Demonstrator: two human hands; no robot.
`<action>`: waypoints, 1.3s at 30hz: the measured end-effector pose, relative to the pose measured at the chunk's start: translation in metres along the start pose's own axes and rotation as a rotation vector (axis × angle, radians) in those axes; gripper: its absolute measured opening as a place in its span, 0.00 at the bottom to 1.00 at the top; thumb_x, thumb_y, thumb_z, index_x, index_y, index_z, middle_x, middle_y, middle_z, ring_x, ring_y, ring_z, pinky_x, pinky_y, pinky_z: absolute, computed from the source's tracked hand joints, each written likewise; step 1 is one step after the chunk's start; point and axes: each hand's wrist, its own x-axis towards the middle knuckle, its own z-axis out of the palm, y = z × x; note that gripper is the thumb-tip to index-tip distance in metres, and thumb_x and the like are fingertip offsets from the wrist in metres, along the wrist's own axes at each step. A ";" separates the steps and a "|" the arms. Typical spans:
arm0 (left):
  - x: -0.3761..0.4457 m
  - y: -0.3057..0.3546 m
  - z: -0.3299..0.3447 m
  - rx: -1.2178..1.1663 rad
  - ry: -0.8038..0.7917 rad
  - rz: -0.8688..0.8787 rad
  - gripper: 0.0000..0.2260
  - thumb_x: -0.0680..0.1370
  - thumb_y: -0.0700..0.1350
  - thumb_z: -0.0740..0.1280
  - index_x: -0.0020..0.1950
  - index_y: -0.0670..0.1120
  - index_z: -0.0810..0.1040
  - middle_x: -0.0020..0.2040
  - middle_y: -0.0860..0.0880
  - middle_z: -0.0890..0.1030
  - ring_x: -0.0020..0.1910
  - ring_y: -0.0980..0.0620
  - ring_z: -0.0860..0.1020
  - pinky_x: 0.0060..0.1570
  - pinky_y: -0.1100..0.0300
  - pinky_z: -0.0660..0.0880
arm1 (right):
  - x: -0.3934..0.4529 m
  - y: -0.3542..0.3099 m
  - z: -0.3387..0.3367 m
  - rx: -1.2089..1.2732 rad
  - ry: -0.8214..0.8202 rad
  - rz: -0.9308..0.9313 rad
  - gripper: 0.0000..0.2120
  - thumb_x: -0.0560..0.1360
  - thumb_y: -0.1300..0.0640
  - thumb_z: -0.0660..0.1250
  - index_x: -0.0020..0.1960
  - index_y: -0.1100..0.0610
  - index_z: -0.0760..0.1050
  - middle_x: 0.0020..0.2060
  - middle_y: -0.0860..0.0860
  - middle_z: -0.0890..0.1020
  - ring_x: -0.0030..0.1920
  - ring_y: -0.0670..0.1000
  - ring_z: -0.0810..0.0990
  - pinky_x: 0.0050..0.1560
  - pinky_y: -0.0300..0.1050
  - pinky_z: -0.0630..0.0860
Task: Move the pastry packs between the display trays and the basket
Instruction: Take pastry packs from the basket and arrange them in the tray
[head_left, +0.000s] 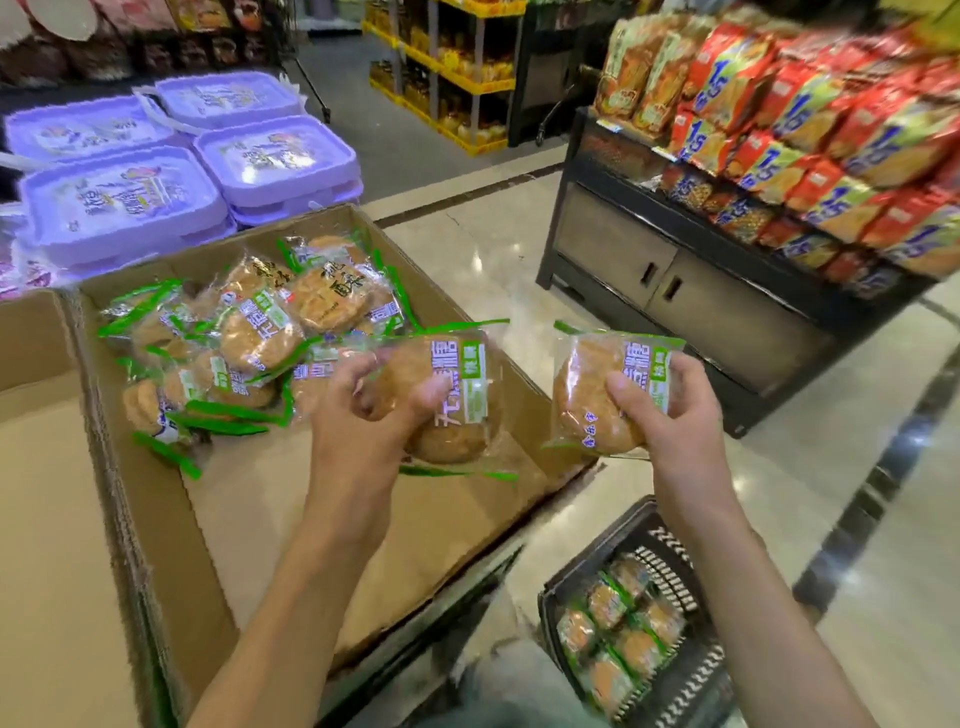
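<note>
- Down at the bottom right, on the shiny pale floor (857, 571), I see the dark plastic basket (670, 540) with a row of pastry packs already lying in it. It sits right under my right arm, so my right hand is the nearer one to it.
- To the left of the basket stands the big brown cardboard display tray (249, 499). A heap of round pastries in clear packs with green edges (249, 332) lies at its far end, and the near end shows bare cardboard.
- My left hand (363, 410) has its fingers curled round one round pastry pack in clear green-edged wrap (452, 400). That pack hangs over the near right corner of the tray.
- My right hand (670, 410) pinches a second pastry pack of the same kind (597, 395) with thumb on top and fingers behind. This pack is in the air past the tray's edge, with the basket below it and nearer to me.
- I think the next move is straight down and a little back toward me, if these two packs are going into the basket.
- Around me is a shop: purple plastic boxes (124, 202) behind the tray, and a black shelf (675, 260) full of red snack bags (810, 140) to the right.
</note>
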 end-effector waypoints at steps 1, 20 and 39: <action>-0.017 0.004 0.007 -0.045 -0.058 -0.033 0.29 0.62 0.48 0.82 0.59 0.48 0.78 0.50 0.47 0.87 0.45 0.50 0.84 0.41 0.56 0.81 | -0.021 -0.004 -0.017 -0.017 0.043 0.008 0.22 0.75 0.58 0.73 0.66 0.58 0.71 0.45 0.47 0.87 0.43 0.48 0.85 0.43 0.44 0.83; -0.311 -0.136 0.248 0.140 -0.836 -0.404 0.22 0.67 0.45 0.77 0.59 0.49 0.77 0.48 0.43 0.87 0.41 0.45 0.86 0.34 0.55 0.81 | -0.312 0.019 -0.371 0.020 0.707 0.080 0.20 0.69 0.58 0.74 0.59 0.51 0.75 0.44 0.47 0.87 0.44 0.46 0.85 0.38 0.38 0.80; -0.389 -0.283 0.385 0.208 -0.156 -0.427 0.21 0.69 0.41 0.79 0.59 0.48 0.77 0.50 0.44 0.85 0.40 0.54 0.85 0.33 0.60 0.79 | -0.158 0.077 -0.617 -0.248 0.085 0.283 0.19 0.73 0.57 0.76 0.61 0.50 0.74 0.48 0.46 0.85 0.49 0.47 0.84 0.47 0.44 0.82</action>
